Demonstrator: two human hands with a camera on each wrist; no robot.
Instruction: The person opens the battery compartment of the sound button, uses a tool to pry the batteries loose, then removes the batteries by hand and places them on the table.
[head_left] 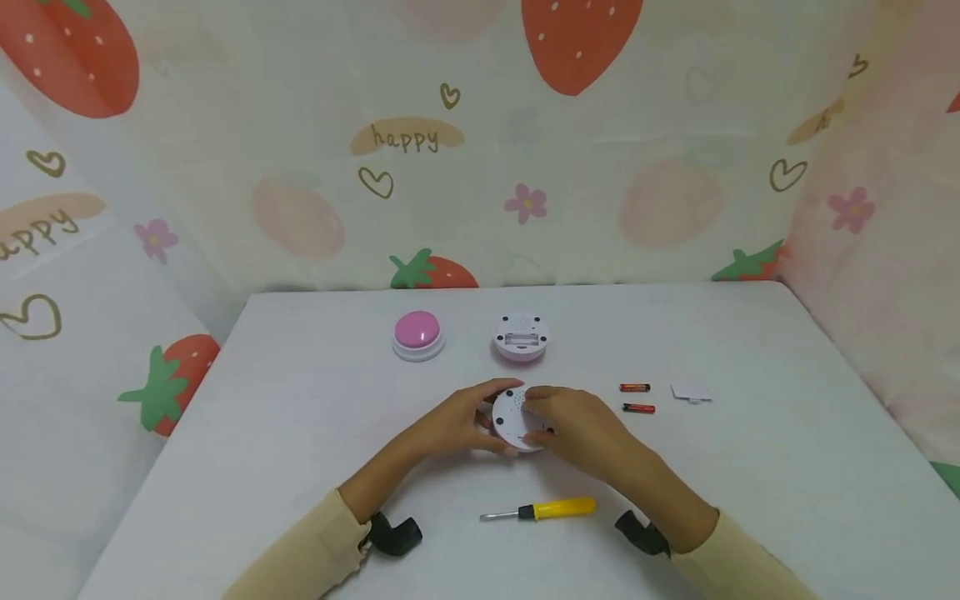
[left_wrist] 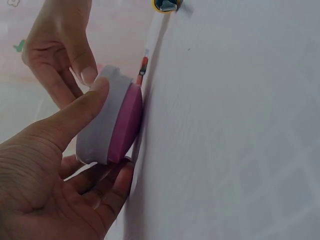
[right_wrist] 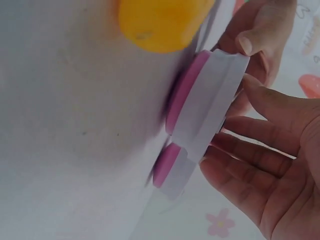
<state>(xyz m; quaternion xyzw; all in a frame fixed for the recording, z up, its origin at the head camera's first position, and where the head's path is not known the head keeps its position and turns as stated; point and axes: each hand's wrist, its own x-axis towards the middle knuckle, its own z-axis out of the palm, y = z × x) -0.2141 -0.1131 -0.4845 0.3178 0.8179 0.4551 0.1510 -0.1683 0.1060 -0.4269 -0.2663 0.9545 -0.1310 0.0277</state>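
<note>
My left hand [head_left: 450, 423] holds a round pink-and-white push button [head_left: 507, 429] by its rim, thumb on the near side and fingers round the far side. It is turned over, with its white base, small black feet and speaker holes facing up and its pink dome [left_wrist: 127, 125] down close to the table. Over the base is my right hand [head_left: 581, 429], thumb and fingertips touching it and covering its right part. In the right wrist view those fingers [right_wrist: 260, 135] are extended, their tips at the underside. Whatever lies under the fingertips is hidden.
Behind, one push button [head_left: 417, 332] stands dome up, and another [head_left: 521, 340] lies upside down, its battery compartment uncovered. Two small batteries [head_left: 634, 387] and a white battery cover [head_left: 690, 392] lie to the right. A yellow-handled screwdriver [head_left: 562, 508] lies between the forearms near the front.
</note>
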